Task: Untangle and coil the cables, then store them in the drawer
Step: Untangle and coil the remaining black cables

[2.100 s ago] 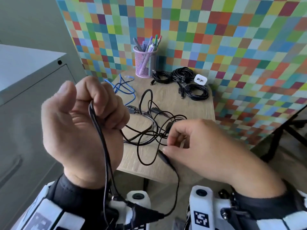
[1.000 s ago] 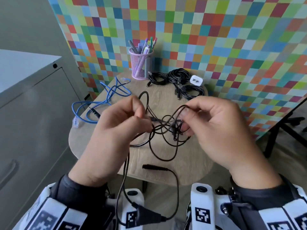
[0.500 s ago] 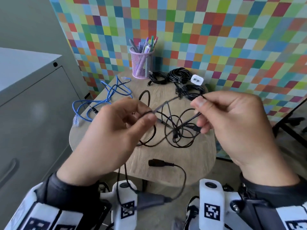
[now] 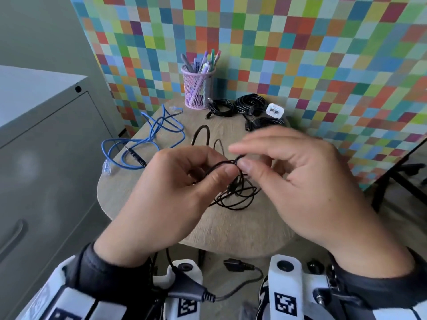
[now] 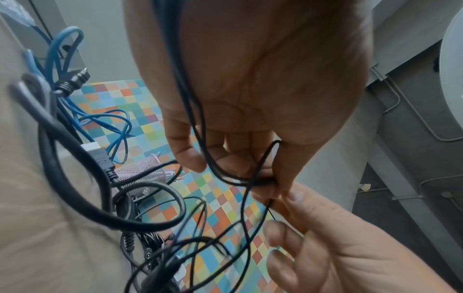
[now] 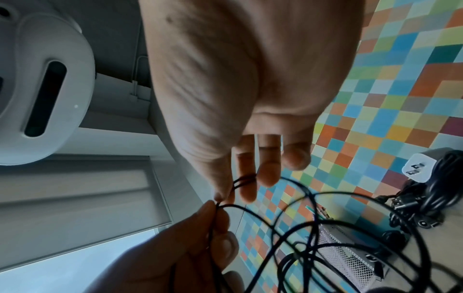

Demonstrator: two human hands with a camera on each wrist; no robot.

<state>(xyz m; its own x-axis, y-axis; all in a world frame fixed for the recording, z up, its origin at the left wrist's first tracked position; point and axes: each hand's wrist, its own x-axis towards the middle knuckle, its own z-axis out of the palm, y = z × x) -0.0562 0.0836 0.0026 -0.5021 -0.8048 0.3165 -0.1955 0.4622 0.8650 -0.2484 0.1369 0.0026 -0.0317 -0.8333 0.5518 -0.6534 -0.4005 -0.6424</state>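
Note:
A thin black cable lies in a loose tangle on the round wooden table. Above that tangle my left hand pinches a strand between thumb and forefinger. My right hand pinches the same strand right beside it, with its other fingers spread. In the left wrist view the strands run down across my left palm to the pinch. The right wrist view shows two turns of cable held at my right fingertips, with the left hand just below.
A blue network cable sprawls over the table's left side. At the back stand a pink mesh pen cup, coiled black cables and a white charger. A grey cabinet with its fronts closed stands to the left.
My hands held a stretch of the cable apart half a second ago. They have come together, and both now pinch it at nearly the same spot above the tangle.

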